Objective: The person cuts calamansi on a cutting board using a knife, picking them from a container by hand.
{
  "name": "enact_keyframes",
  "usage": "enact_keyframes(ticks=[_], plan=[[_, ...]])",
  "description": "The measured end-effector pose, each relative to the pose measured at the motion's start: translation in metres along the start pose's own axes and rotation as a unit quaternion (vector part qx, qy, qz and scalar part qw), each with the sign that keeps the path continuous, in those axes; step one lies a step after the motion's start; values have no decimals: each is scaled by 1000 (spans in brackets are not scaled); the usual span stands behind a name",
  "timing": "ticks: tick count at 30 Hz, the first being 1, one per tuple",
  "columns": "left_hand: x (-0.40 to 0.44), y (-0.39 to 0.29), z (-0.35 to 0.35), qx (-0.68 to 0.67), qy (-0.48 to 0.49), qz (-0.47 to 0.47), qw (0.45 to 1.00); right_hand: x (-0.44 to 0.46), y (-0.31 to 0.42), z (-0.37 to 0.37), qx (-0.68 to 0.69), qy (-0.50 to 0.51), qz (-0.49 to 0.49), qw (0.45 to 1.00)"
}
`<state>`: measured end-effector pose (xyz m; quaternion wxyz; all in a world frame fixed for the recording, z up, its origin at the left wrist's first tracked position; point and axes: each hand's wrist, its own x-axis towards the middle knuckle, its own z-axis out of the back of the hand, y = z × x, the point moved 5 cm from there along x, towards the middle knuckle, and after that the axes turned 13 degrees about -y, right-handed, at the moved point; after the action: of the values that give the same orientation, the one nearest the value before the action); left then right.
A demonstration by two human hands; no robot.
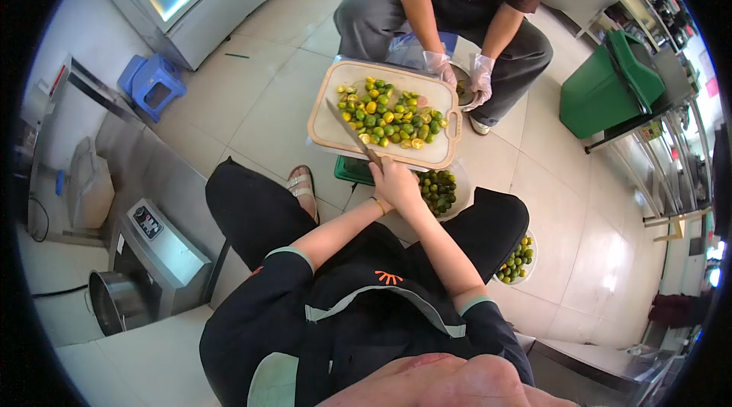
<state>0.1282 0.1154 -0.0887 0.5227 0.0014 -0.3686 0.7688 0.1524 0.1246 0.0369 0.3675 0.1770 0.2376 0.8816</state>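
Right hand (399, 183) fingers are clasping the knife (351, 131); the board (438, 150) is sitting just beyond them, presumably for easy reach; left hand (386, 204) fingers, can't tell.

Room left of board (326, 131); co-worker's legs (366, 22) beyond.

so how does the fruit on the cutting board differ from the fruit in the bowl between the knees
The board fruit is partly cut and shows yellow; the bowl fruit looks darker green, with no cut faces visible. The board fruit lies spread out; the bowl fruit is bunched together. Both include small, round green fruit.
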Motion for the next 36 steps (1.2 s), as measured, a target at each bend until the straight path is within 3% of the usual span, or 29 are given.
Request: enact_keyframes(ticks=[3,4,6,7,8,9,22,26,30,33,36], plan=[[-1,-20,-54,8,97,-197,976,-4,1,3,68,-6,22,997],[6,-39,-43,93,169,-183,964,-8,5,12,68,18,-4,998],[-4,-25,-93,153,299,-122,934,-13,4,14,80,28,-11,996],[-5,-24,-104,163,316,-107,929,-17,5,20,86,32,-17,996],[-9,-22,-114,174,331,-98,922,-23,15,39,122,-48,73,989],[-14,-20,-118,180,338,-92,919,-26,-2,22,135,-58,12,989],[-12,-41,-121,205,320,-87,921,-36,-8,13,142,-35,11,989],[-14,-37,-142,195,359,-46,911,-37,-3,6,126,-3,8,992],[-18,-21,-147,183,413,-64,890,-32,-1,9,91,53,-9,994],[-21,-22,-143,174,409,-62,893,-25,-6,7,112,-25,-4,993],[-22,-24,-139,159,400,-56,901,-21,-11,12,89,-29,-30,995]])
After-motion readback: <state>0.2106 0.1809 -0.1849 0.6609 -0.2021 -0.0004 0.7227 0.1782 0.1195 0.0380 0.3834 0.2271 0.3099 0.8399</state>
